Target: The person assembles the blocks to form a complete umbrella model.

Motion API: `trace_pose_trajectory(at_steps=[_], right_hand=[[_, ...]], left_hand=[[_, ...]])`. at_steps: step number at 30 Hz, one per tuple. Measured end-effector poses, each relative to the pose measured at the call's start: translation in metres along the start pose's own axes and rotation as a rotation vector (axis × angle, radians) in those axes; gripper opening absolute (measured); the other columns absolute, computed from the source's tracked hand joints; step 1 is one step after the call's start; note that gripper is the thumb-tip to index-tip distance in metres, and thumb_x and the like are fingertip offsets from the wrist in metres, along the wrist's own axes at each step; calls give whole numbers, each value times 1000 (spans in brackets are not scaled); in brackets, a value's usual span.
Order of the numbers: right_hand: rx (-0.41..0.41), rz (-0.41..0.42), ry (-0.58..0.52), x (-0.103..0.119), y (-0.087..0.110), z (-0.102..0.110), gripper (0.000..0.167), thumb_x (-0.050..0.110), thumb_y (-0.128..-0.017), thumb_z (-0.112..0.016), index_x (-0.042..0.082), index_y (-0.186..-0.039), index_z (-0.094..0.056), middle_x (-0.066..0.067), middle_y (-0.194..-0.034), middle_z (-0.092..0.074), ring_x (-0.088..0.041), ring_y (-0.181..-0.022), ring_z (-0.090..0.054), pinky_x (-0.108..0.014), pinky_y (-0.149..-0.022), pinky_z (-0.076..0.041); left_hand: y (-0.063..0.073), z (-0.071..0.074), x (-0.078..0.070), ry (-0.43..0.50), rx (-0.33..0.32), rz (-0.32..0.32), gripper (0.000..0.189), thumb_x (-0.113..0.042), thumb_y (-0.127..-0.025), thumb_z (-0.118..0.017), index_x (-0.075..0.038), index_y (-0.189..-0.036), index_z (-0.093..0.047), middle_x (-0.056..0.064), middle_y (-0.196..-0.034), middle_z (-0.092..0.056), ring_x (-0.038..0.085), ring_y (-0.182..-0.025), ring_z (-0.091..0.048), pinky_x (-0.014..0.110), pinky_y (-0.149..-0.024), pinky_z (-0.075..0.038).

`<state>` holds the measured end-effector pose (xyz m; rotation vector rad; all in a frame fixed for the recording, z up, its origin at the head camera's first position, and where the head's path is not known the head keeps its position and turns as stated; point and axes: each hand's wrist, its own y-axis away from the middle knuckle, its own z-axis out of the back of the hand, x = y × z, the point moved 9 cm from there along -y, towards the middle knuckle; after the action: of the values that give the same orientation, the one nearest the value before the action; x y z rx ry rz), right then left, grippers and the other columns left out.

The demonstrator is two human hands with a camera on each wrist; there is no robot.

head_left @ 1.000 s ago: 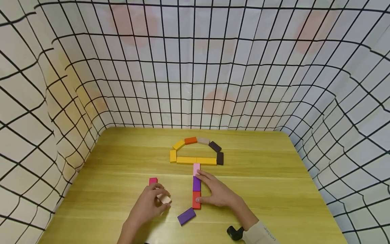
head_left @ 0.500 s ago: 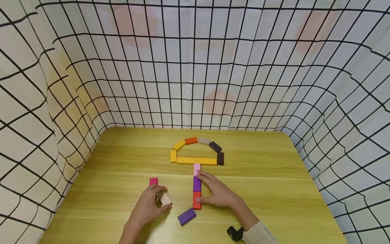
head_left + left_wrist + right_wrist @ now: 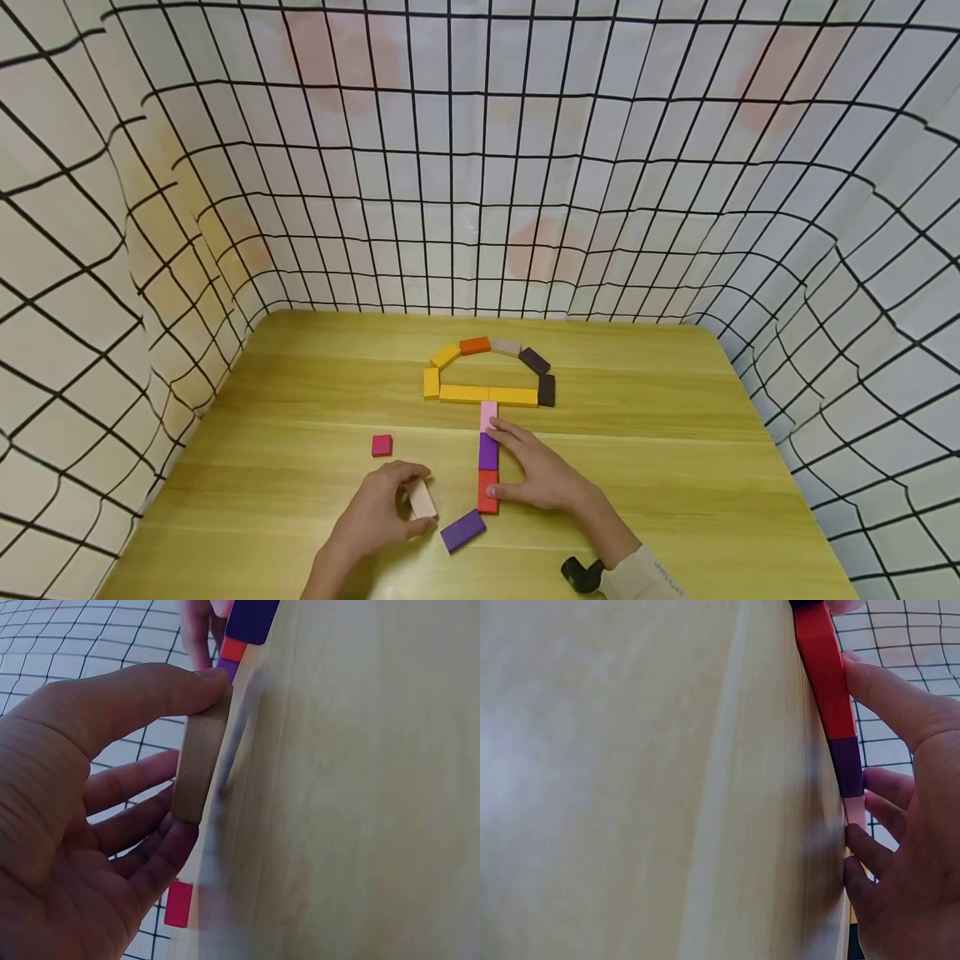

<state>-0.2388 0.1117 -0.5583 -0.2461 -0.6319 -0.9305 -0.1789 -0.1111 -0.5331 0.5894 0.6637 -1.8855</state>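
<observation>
My left hand (image 3: pixel 378 508) pinches a plain wooden block (image 3: pixel 422 499) by its ends, thumb at the near end and fingers at the far one; the left wrist view shows the same block (image 3: pixel 201 765) tilted between them. My right hand (image 3: pixel 542 473) rests on a straight column of blocks: its thumb touches the red block (image 3: pixel 488 500), and its fingertips lie near the join of the purple block (image 3: pixel 488 452) and the pink block (image 3: pixel 489 410). A loose purple block (image 3: pixel 463 531) lies slantwise by the column's near end, just right of my left hand.
Beyond the column, two yellow blocks (image 3: pixel 464 393) form a bar under an arch of yellow, orange (image 3: pixel 475 345), greyish and dark blocks (image 3: pixel 547 390). A pink-red block (image 3: pixel 382 445) lies at the left. A black object (image 3: pixel 579 574) sits by the right wrist. Black-lined white sheeting surrounds the wooden table (image 3: pixel 660 467).
My left hand has moved a little right and nearer with the wooden block, which has turned. The pink-red block behind it now shows fully. My right hand stays on the column.
</observation>
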Motion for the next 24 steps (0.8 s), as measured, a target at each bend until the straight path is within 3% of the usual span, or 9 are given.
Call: trace_pose_trajectory(at_steps=[8,24], right_hand=[[-3,9,-1,0,0,0,95,68,-87,-69,24,-163,-33,4,-171,-24,-28,-158,-25,-54,-124,-32],[-5,5,-11,1,0,0,95,67,-87,-69,24,-163,-32,5,-171,-24,-28,-158,-25,-55,-124,-32]], left_hand=[[2,-8,-3,21,54,14,57,-26,-69,-96,-16,-119,-70,-7,-111,-69,8,-95,-61,28,-86,-56],[4,-9,-4,1,87,14,61,-33,-69,-97,-14,-120,-70,-5,-116,-67,10,-101,-62,32,-91,-57]])
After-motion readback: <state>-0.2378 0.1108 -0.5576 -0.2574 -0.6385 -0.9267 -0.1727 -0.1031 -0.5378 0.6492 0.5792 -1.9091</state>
